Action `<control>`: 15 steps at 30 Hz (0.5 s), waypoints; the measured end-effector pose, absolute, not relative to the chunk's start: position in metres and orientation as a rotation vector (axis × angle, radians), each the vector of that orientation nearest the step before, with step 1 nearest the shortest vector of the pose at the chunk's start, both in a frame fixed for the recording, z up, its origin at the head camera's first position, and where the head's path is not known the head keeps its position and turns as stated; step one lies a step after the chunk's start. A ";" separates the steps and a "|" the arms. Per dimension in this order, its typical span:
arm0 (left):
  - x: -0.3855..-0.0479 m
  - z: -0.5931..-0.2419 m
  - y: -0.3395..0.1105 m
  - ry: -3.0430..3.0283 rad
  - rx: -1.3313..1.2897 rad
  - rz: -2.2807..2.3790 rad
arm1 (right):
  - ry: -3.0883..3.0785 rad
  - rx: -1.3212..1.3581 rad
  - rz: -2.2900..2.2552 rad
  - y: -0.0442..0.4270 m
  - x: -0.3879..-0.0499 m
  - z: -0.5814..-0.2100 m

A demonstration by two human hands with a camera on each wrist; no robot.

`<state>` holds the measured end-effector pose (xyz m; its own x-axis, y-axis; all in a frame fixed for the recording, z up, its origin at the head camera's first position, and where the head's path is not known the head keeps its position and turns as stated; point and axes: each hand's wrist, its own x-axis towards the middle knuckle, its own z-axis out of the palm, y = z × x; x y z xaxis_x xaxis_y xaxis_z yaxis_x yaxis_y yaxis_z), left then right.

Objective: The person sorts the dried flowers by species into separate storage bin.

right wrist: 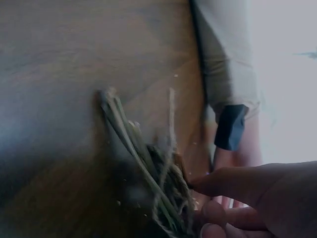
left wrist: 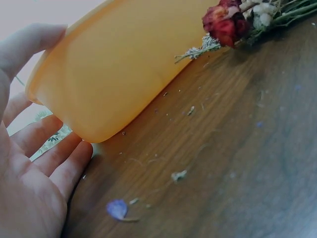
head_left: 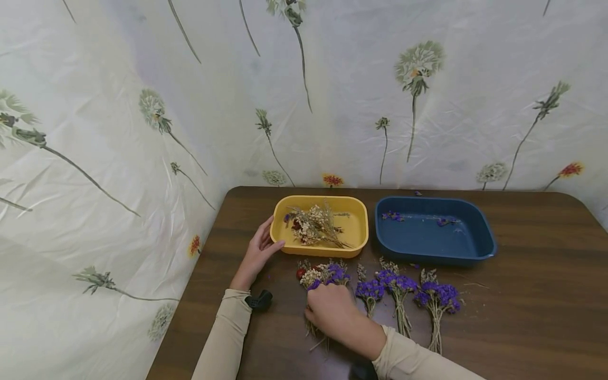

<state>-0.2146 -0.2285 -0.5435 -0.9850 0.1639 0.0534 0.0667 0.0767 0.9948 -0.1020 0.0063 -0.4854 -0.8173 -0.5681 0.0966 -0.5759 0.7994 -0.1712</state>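
Note:
My left hand (head_left: 258,250) rests at the left end of a yellow plastic tray (head_left: 323,252), its thumb at the rim. In the left wrist view its fairly straight fingers touch the tray's outer wall (left wrist: 119,74). A bunch of dried flowers (head_left: 320,273), red, cream and purple, lies in front of the tray; my right hand (head_left: 334,311) pinches it by the stems, hiding part of them. The right wrist view shows these stems (right wrist: 131,141) with loose twine, somewhat blurred. Inside the yellow tray lies another dried bunch (head_left: 309,227), cream with dark red.
Several purple bunches (head_left: 437,295) tied at the stems lie to the right of my right hand. A blue tray (head_left: 427,240) beside the yellow one holds a few purple bits. Petals and crumbs are scattered over the brown table (head_left: 537,295). A flower-patterned curtain (head_left: 342,105) hangs behind.

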 end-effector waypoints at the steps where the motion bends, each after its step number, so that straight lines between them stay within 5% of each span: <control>1: -0.215 -0.544 -0.229 2.251 0.240 2.073 | -2.946 0.927 0.306 0.006 -0.102 -0.486; 15: -0.215 -0.545 -0.228 2.278 0.243 2.074 | -3.147 0.785 0.784 0.014 -0.110 -0.493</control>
